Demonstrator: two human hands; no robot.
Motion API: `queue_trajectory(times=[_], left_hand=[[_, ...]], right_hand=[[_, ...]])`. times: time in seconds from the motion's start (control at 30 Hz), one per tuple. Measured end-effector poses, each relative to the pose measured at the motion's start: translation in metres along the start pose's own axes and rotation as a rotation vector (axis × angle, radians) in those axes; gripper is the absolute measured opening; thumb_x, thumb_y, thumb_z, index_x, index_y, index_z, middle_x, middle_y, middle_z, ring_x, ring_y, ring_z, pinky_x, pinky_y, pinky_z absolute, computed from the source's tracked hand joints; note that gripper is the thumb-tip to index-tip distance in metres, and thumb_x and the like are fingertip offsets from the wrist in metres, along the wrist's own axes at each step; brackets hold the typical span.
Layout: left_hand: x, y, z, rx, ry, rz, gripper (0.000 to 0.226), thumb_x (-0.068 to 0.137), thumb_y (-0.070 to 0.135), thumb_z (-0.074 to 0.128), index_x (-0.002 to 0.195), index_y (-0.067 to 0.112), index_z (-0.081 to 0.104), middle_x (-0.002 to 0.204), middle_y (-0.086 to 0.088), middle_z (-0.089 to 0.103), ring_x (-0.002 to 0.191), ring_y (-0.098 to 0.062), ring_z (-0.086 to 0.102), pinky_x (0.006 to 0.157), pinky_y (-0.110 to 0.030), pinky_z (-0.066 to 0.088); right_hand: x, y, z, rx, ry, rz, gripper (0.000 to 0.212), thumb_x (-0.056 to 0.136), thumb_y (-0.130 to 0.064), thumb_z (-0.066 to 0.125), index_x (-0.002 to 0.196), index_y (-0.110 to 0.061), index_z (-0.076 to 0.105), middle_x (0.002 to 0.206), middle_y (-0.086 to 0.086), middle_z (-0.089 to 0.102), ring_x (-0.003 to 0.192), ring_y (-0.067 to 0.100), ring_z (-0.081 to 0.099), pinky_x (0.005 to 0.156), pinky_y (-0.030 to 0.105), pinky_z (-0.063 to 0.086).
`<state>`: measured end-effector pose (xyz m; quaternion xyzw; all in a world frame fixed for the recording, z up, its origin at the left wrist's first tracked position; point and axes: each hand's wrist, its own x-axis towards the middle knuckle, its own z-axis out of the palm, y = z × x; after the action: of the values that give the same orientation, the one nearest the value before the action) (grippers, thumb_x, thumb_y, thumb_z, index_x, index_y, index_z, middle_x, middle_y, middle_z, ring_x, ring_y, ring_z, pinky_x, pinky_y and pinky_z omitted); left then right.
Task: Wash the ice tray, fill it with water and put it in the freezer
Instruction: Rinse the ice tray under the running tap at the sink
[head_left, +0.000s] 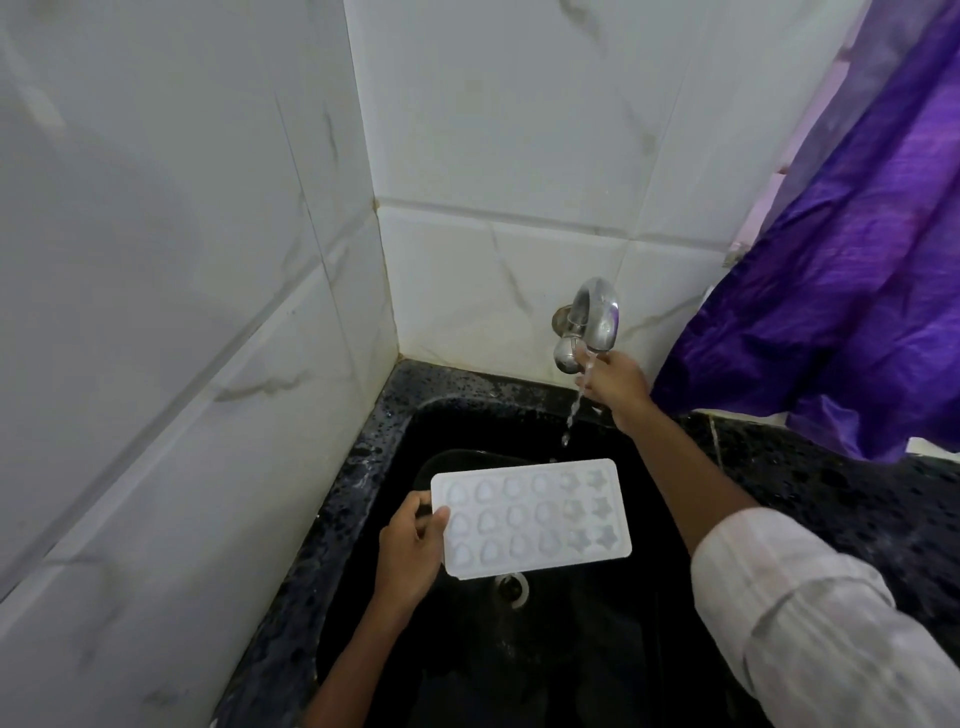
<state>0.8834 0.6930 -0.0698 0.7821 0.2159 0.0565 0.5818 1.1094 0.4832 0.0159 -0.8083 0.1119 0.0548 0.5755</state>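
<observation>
A white ice tray (532, 517) with heart and star moulds is held flat over the black sink (395, 441). My left hand (410, 551) grips its left short edge, thumb on top. My right hand (615, 387) reaches up to the chrome wall tap (592, 322) and holds its handle. A thin stream of water (574, 415) falls from the spout, just beyond the tray's far right corner, not onto the tray.
White marble-look tiles (182, 312) close the left and back. A purple curtain (841, 291) hangs at the right over the dark speckled counter (841, 499). The drain (511, 587) shows below the tray. A dark round vessel (457, 460) lies in the sink behind the tray.
</observation>
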Motion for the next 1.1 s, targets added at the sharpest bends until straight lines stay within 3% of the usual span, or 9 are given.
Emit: queue_trajectory(times=[0.17,0.23,0.4,0.53,0.6,0.73,0.87,1.0,1.1], left_hand=[[-0.003,0.003,0.004,-0.069,-0.017,-0.023,0.010,0.100,0.017,0.056,0.105,0.016,0.064,0.087,0.001,0.077,0.079,-0.008,0.074,0.068,-0.032,0.062],[-0.003,0.006,0.005,-0.083,-0.023,-0.028,0.010,0.100,0.017,0.055,0.106,0.018,0.064,0.088,0.001,0.077,0.079,-0.008,0.074,0.066,-0.028,0.060],[-0.002,0.009,0.008,-0.116,-0.031,-0.043,0.012,0.100,0.018,0.054,0.106,0.021,0.064,0.093,0.001,0.077,0.083,-0.011,0.075,0.070,-0.030,0.061],[0.000,0.009,0.009,-0.130,-0.028,-0.053,0.012,0.101,0.020,0.054,0.109,0.021,0.063,0.097,0.000,0.076,0.086,-0.012,0.075,0.071,-0.035,0.062],[0.001,0.010,0.011,-0.125,-0.020,-0.060,0.012,0.101,0.020,0.054,0.108,0.021,0.063,0.097,0.000,0.076,0.085,-0.012,0.075,0.069,-0.034,0.062],[0.011,0.015,0.012,-0.110,0.022,-0.076,0.014,0.101,0.020,0.053,0.111,0.021,0.063,0.096,0.001,0.075,0.085,-0.014,0.074,0.067,-0.030,0.060],[0.025,0.021,0.015,-0.110,0.076,-0.091,0.014,0.101,0.023,0.053,0.111,0.021,0.063,0.100,0.000,0.073,0.089,-0.017,0.072,0.078,-0.042,0.061],[0.046,0.040,0.024,-0.135,0.094,-0.119,0.015,0.101,0.025,0.053,0.109,0.019,0.064,0.104,-0.001,0.071,0.094,-0.019,0.069,0.081,-0.041,0.060],[0.059,0.057,0.032,-0.132,0.074,-0.119,0.017,0.101,0.026,0.053,0.110,0.018,0.064,0.107,-0.003,0.071,0.093,-0.017,0.068,0.074,-0.033,0.058]], right_hand=[[0.025,-0.009,0.017,0.281,-0.098,0.130,0.005,0.096,-0.005,0.057,0.092,-0.008,0.055,0.091,0.009,0.057,0.072,0.022,0.061,0.066,0.033,0.060],[0.027,-0.009,0.015,0.430,-0.153,0.216,0.003,0.098,-0.010,0.055,0.101,-0.010,0.056,0.089,0.006,0.059,0.072,0.019,0.060,0.074,0.034,0.059],[0.037,-0.013,0.006,0.615,-0.328,0.405,0.014,0.097,-0.026,0.054,0.096,-0.013,0.061,0.088,0.009,0.062,0.080,0.023,0.059,0.053,0.029,0.057],[0.030,-0.015,0.001,0.662,-0.331,0.382,0.021,0.099,-0.016,0.051,0.117,-0.007,0.057,0.102,0.014,0.062,0.095,0.027,0.061,0.071,0.037,0.062],[0.019,-0.011,-0.001,0.611,-0.328,0.317,0.027,0.100,-0.017,0.052,0.124,-0.005,0.055,0.107,0.015,0.063,0.093,0.027,0.065,0.081,0.038,0.060],[-0.027,0.016,-0.014,0.063,-0.102,0.079,0.046,0.095,-0.054,0.051,0.110,-0.013,0.067,0.103,0.005,0.071,0.092,0.018,0.070,0.091,0.038,0.056],[-0.086,0.070,-0.043,-0.030,0.037,0.085,0.055,0.092,-0.065,0.044,0.093,-0.018,0.072,0.095,0.000,0.073,0.089,0.018,0.069,0.085,0.040,0.054],[-0.106,0.103,-0.048,0.081,-0.040,0.052,0.045,0.096,-0.053,0.048,0.123,-0.021,0.063,0.113,-0.002,0.070,0.092,0.015,0.071,0.086,0.039,0.058],[-0.104,0.101,-0.051,0.101,-0.054,-0.008,0.032,0.102,-0.038,0.046,0.124,-0.021,0.060,0.113,0.001,0.071,0.086,0.015,0.073,0.083,0.038,0.059]])
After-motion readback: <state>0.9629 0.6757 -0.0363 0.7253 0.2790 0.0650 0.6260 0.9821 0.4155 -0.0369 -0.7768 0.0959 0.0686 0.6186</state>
